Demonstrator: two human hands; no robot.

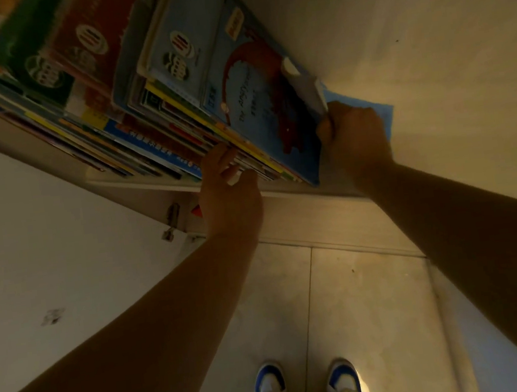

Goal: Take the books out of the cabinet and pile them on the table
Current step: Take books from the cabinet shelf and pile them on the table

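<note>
A row of thin picture books (pixel 159 142) stands tilted on a white cabinet shelf (pixel 138 181). The rightmost one is a blue book with a red shape on its cover (pixel 259 104). My right hand (pixel 356 138) grips the lower right edge of that blue book, fingers curled round it. My left hand (pixel 229 193) rests on the spines of the books just left of it, fingertips pressed among them. A lighter blue book or sheet (pixel 373 110) shows behind my right hand.
The open white cabinet door (pixel 28 243) with its hinge (pixel 172 221) stands at the left. The cabinet's inner side wall (pixel 429 60) is at the right. Below lies a tiled floor (pixel 344 299) with my blue and white shoes (pixel 306 385).
</note>
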